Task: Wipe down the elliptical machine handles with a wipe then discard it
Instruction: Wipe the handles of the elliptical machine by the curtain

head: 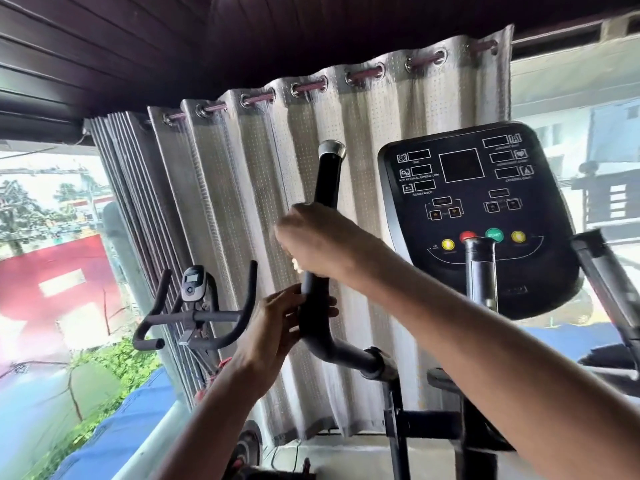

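Observation:
The elliptical's left handle [328, 183] is a black upright bar with a silver cap, bending right near its base. My right hand [318, 240] is wrapped around its middle, and a small pale bit of the wipe [296, 264] shows under the fingers. My left hand [277, 323] grips the same handle lower down, just above the bend. The right handle [602, 271] rises at the right edge, untouched. Most of the wipe is hidden inside my right fist.
The black console [464, 188] with yellow, red and green buttons stands right of the handle, above a centre post [479, 268]. A grey curtain [242, 202] hangs behind. An exercise bike's handlebars [194, 317] sit at lower left by the window.

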Demonstrator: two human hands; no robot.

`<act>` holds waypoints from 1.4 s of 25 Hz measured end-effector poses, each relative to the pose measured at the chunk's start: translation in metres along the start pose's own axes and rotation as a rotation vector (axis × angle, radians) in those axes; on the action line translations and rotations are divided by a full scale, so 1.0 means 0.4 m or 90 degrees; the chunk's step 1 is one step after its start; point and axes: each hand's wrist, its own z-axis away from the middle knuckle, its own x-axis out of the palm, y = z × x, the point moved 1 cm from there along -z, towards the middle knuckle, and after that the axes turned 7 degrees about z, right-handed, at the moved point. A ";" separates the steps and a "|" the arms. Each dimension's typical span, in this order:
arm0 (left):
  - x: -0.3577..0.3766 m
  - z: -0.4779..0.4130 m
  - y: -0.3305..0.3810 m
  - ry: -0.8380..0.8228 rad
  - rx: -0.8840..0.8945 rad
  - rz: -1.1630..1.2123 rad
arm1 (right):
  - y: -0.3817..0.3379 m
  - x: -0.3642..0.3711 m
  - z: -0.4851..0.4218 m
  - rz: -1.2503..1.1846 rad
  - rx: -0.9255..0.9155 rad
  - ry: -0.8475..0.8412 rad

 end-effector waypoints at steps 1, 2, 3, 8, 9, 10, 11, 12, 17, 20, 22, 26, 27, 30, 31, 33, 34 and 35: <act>-0.002 -0.001 -0.002 0.002 0.002 0.004 | 0.022 0.010 0.004 -0.004 -0.005 0.010; -0.001 -0.002 -0.003 0.005 0.003 0.005 | 0.051 0.025 0.007 -0.010 0.002 0.051; 0.001 -0.004 -0.001 0.005 0.003 0.002 | 0.078 0.040 0.011 -0.011 0.014 0.100; -0.015 -0.006 -0.004 -0.019 -0.006 0.012 | 0.090 0.065 0.039 0.019 -0.026 0.198; -0.017 -0.004 -0.005 -0.022 -0.007 0.015 | 0.085 0.062 0.049 0.004 -0.013 0.221; -0.016 -0.003 -0.006 -0.025 -0.009 0.022 | 0.084 0.060 0.062 -0.010 -0.001 0.241; -0.016 -0.005 -0.007 -0.027 -0.009 0.027 | 0.078 0.060 0.076 -0.021 0.000 0.243; -0.019 -0.006 -0.006 -0.030 -0.013 0.033 | 0.070 0.063 0.089 -0.028 -0.012 0.235; -0.036 -0.019 -0.007 -0.077 -0.026 0.044 | 0.021 0.061 0.138 -0.026 0.040 0.258; -0.045 -0.027 -0.014 -0.105 -0.025 0.056 | -0.012 0.088 0.162 -0.051 0.080 0.266; -0.051 -0.027 -0.020 -0.129 -0.032 0.068 | -0.034 0.100 0.180 -0.075 0.154 0.304; -0.064 -0.032 -0.035 -0.170 -0.028 0.076 | -0.073 0.088 0.187 -0.045 0.112 0.262; -0.063 -0.033 -0.041 -0.169 -0.024 0.078 | -0.074 0.076 0.175 -0.011 0.100 0.246; -0.060 -0.038 -0.058 -0.173 -0.041 0.107 | -0.041 0.055 0.096 0.141 0.117 0.198; -0.060 -0.039 -0.064 -0.174 -0.044 0.111 | -0.027 0.050 0.062 0.189 0.123 0.172; -0.063 -0.042 -0.072 -0.188 -0.040 0.110 | -0.015 0.040 -0.003 0.258 0.122 0.091; -0.065 -0.040 -0.074 -0.191 -0.037 0.110 | -0.021 0.032 -0.028 0.272 0.115 0.017; -0.065 -0.038 -0.077 -0.193 -0.031 0.112 | -0.033 0.024 -0.045 0.274 0.102 -0.078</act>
